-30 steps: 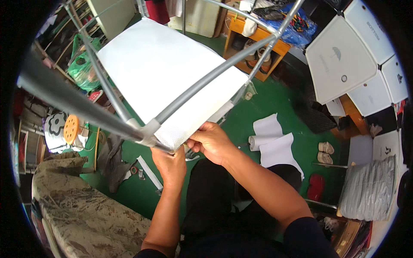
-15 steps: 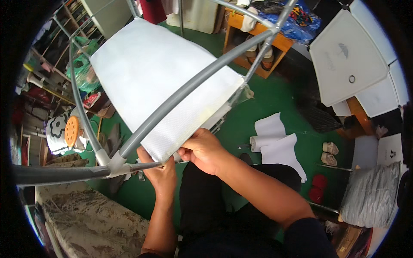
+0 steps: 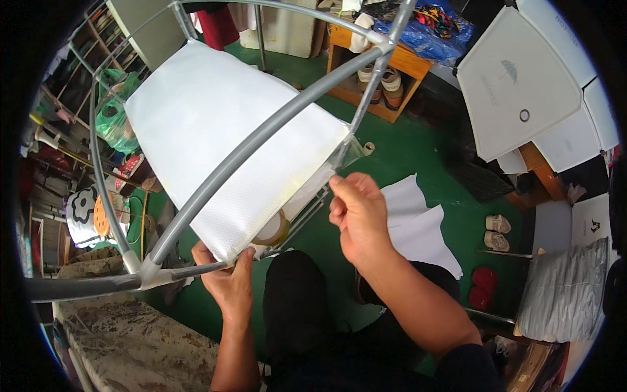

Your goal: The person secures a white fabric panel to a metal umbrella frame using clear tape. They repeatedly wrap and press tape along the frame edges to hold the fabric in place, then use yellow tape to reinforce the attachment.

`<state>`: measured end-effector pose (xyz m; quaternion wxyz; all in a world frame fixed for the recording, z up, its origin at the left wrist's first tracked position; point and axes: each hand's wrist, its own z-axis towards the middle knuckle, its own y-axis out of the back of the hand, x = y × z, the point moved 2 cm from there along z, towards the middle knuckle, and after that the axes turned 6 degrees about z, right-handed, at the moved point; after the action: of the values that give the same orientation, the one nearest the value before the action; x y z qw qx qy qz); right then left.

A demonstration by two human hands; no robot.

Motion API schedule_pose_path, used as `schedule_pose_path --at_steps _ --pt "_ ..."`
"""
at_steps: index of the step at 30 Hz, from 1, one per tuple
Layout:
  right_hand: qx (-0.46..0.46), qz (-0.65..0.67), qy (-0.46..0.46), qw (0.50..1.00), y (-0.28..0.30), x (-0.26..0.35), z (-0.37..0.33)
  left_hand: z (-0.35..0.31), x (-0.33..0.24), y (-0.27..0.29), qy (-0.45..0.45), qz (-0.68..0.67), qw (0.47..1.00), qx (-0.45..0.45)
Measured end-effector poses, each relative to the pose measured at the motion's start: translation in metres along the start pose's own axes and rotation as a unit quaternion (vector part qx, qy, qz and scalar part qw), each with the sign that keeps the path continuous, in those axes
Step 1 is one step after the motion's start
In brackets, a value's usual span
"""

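A white textured sheet point(image 3: 222, 124) is stretched across a grey tube frame point(image 3: 255, 140). My left hand point(image 3: 225, 281) is closed around the sheet's near corner and the thin tube there, thumb on the right side. My right hand point(image 3: 362, 219) is raised to the right of the sheet's near edge, fingers curled and thumb against the index finger. Its fingertips are beside a pale strip along that edge; what they pinch, if anything, is too small to make out. A roll of tape point(image 3: 274, 232) shows partly below the edge, and clear film point(image 3: 349, 151) hangs at the right corner.
White sheet pieces point(image 3: 418, 225) lie on the green floor at right, with shoes point(image 3: 497, 233) farther right. A wooden cabinet point(image 3: 372, 75) stands at the back. White panels point(image 3: 522, 85) lean at right; a patterned padded surface point(image 3: 124, 333) is at lower left.
My right hand has moved right and up, away from the near corner, uncovering the tape roll. My left hand stays on the corner. The whole view has shifted slightly.
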<state>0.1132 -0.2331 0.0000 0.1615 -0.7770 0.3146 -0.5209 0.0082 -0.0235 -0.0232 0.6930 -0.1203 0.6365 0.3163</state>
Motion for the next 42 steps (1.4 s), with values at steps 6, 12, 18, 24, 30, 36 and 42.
schedule_pose_path --at_steps 6,12,18,24,30,36,42 --pt "-0.043 -0.266 0.291 0.918 0.016 0.038 0.038 -0.045 0.012 0.031 -0.246 0.138 0.957 0.067" --pt "0.044 -0.398 0.362 0.842 0.003 0.064 0.054 -0.009 -0.113 -0.05 -0.443 0.141 0.867 0.178" --pt "0.043 -0.362 0.304 0.88 0.004 0.072 0.064 0.06 -0.134 -0.123 -0.373 0.24 0.889 0.112" --pt "0.053 -0.347 0.294 0.889 0.008 0.071 0.072 0.07 -0.126 -0.155 -0.37 0.281 0.877 0.12" --pt "0.106 -0.318 0.258 0.906 0.013 0.073 0.073 0.077 -0.12 -0.173 -0.376 0.284 0.873 0.128" --pt "0.112 -0.364 0.253 0.889 0.008 0.083 0.078 0.08 -0.12 -0.185 -0.365 0.287 0.877 0.122" --pt "0.114 -0.397 0.305 0.858 0.009 0.084 0.081 0.078 -0.118 -0.188 -0.383 0.299 0.869 0.098"
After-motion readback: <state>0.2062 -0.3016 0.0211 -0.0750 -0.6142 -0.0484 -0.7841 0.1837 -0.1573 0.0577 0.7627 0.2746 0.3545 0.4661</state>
